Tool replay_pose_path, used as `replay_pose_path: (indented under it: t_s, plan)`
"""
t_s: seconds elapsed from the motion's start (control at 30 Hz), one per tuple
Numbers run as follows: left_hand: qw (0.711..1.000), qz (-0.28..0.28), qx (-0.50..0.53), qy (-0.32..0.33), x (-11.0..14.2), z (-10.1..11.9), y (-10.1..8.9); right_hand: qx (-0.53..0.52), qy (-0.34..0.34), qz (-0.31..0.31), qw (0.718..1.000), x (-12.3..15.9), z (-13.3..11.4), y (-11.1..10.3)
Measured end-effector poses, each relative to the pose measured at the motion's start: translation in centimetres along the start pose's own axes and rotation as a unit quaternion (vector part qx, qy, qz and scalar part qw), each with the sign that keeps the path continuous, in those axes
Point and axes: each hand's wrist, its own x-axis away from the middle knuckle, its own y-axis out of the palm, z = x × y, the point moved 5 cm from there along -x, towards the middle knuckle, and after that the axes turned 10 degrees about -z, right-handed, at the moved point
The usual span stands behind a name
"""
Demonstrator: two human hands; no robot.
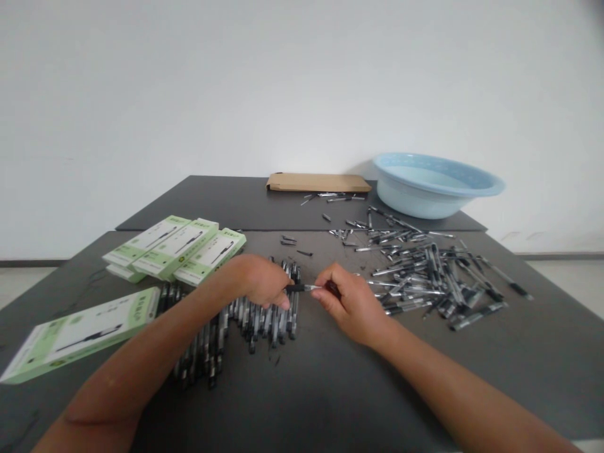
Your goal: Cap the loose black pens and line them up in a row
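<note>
A black-gripped pen (299,287) lies level between my two hands. My left hand (267,282) is closed on its barrel end, above a row of assembled pens (264,321). At the tip end, the thumb and forefinger of my right hand (346,302) pinch together; the pen's pale point runs into that pinch. Whether a separate small part sits between those right fingertips is hidden. More pens (205,349) lie side by side beyond my left forearm, partly covered by it. To the right of my right hand spreads a loose heap of pens and pen parts (425,270).
Green-and-white pen boxes (174,245) are stacked at the left, with another box (85,330) nearer me. A light blue basin (434,185) stands at the back right. Beside it lies a flat brown cardboard box (318,182). Several small black pieces (289,240) lie mid-table.
</note>
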Motion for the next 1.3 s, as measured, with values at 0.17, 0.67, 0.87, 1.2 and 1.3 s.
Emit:
replay_pose_path:
  t_s: [0.17, 0.67, 0.87, 1.2, 1.3]
  plan:
    - [1.000, 0.000, 0.001, -0.004, -0.22, -0.11, 0.09, 0.046, -0.010, -0.002, 0.999, 0.14, -0.15, 0.09]
    - [1.000, -0.001, -0.010, -0.007, 0.02, 0.26, 0.05, 0.121, -0.073, 0.006, 0.990, 0.43, -0.61, 0.37]
    - [0.999, -0.005, -0.033, -0.012, 0.08, 0.53, -0.02, 0.134, -0.066, 0.001, 0.989, 0.29, -0.69, 0.37]
    - [1.000, 0.016, 0.001, 0.009, 0.12, 0.02, -0.06, 0.123, -0.039, -0.042, 0.991, 0.40, -0.54, -0.26]
    - [1.000, 0.013, -0.007, 0.008, 0.09, 0.17, -0.02, 0.140, -0.061, -0.022, 0.988, 0.42, -0.80, -0.27]
